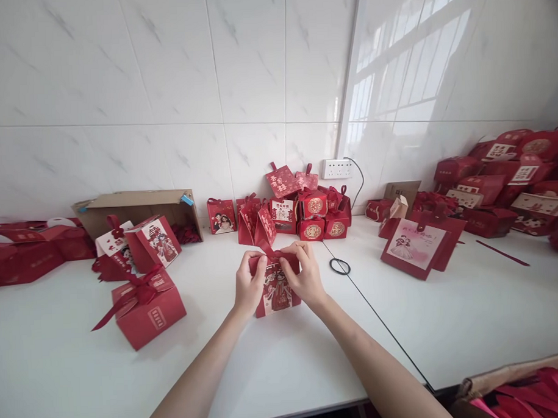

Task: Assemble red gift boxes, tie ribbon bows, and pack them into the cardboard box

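A red gift box (278, 291) with a printed couple on its front stands upright on the white table in front of me. My left hand (250, 280) grips its upper left edge, thumb on the front face. At its upper right edge my right hand (304, 272) pinches the box the same way, fingers behind the top. A red ribbon (266, 249) rises from the box top between both hands. The fingers hide the box's upper corners and back. To the left sits a red box with a ribbon bow (149, 308).
Several red boxes (313, 214) are stacked against the tiled wall. An open cardboard box (136, 202) stands at the left, a red bag with a pink card (411, 247) at the right. A black ring (340, 266) lies by the table seam. Ribbons (537, 395) fill a container at lower right.
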Available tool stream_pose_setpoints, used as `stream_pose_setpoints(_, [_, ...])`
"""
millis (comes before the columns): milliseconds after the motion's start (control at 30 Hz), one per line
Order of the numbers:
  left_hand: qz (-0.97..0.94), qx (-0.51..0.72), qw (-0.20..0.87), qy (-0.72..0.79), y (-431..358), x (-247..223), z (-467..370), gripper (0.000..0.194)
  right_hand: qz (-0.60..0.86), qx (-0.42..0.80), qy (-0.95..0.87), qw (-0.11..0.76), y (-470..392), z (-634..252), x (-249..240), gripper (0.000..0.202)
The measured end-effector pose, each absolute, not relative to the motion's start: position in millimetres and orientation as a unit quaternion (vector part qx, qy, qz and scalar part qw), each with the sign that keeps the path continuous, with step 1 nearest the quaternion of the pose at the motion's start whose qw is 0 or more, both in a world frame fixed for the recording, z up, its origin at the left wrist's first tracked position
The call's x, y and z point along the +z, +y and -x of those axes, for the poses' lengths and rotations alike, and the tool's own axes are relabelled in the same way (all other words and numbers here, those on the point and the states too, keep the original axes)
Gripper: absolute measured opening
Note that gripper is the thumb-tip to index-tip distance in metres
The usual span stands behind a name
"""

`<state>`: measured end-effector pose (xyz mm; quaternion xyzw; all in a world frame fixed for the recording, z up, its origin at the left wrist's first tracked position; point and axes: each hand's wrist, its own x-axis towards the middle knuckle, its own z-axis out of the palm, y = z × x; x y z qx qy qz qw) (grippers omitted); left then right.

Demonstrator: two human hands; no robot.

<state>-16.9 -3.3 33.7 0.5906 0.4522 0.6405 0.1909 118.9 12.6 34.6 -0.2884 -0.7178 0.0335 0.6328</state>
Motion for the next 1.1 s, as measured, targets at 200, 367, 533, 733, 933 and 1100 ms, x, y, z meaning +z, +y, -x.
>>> stream_pose_setpoints(200, [-0.596,0.63,0.163,0.471,-2,32,15,0.024,0.301,0.048,-0.716,0.628,13,-115,32,0.013])
stream_pose_setpoints(367, [-0.596,0.635,0.168,0.461,-5,33,15,0.023,0.294,0.048,-0.723,0.623,13,-118,35,0.012])
stream_pose_setpoints(533, [-0.587,0.651,0.2,0.438,-9,41,17,0.021,0.281,0.045,-0.73,0.621,9,-119,36,0.01])
stream_pose_setpoints(733, [-0.589,0.699,0.156,0.374,-10,50,23,0.018,0.276,0.052,-0.739,0.613,6,-115,35,0.009])
stream_pose_setpoints(933, [-0.622,0.682,0.133,0.362,-13,49,22,0.016,0.277,0.054,-0.734,0.617,5,-113,33,0.009])
stream_pose_setpoints(1100, [-0.606,0.674,0.109,0.409,-14,50,19,0.014,0.278,0.053,-0.733,0.618,5,-112,34,0.008])
